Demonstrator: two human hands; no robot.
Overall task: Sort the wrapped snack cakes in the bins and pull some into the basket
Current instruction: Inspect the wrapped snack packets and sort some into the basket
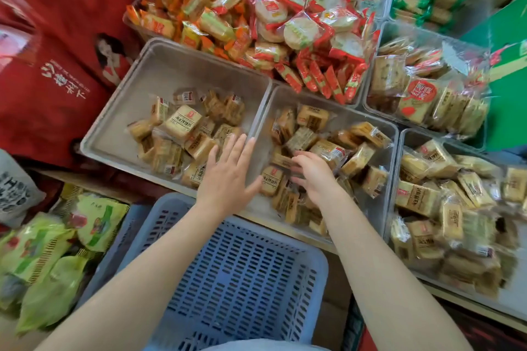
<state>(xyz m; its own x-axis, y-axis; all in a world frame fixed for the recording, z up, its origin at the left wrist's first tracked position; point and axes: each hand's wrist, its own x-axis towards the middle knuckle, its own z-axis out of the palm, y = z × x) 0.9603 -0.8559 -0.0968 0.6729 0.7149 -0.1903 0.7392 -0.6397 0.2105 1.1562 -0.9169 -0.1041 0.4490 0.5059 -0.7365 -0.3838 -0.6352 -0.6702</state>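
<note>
Two clear plastic bins sit side by side, both holding brown wrapped snack cakes. The left bin [119, 111] is about half full of cakes [182, 124]. The middle bin [382, 134] holds more cakes [328, 151]. My left hand [228, 171] is spread flat, fingers straight, over the wall between the two bins. My right hand [312, 172] reaches into the middle bin with fingers curled down onto the cakes; whether it grips one is hidden. A blue slotted basket [236, 273] stands below my arms with no cakes in it.
A third bin [405, 137] of similar cakes [436, 208] lies at the right. Behind are bins of orange [199, 8], red [308, 28] and green [419, 3] wrapped snacks. Red bags [51, 51] stand at left, green packets [42, 259] at lower left, a green box [507, 65] at right.
</note>
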